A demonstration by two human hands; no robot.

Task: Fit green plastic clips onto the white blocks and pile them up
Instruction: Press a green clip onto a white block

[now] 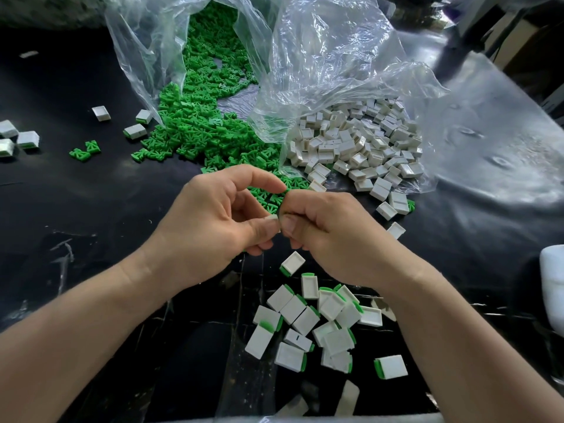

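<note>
At centre, the left hand (213, 221) pinched a white block (272, 218); the right hand (329, 236), fingers curled, pinched its other end, any clip hidden. Squaring clip to slot before pressing probably mattered. Green clips (201, 123) lay at 11 o'clock, the finished pile (320, 325) at 5.

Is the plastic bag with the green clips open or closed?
Open. The mouth of the plastic bag gapes, and green clips spill out onto the black table.

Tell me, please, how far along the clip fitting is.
Done: a pile of clipped blocks in the foreground. In hand: the left hand and right hand pinch one white block together. Left: large heaps of loose green clips and bare white blocks by the bags.
</note>
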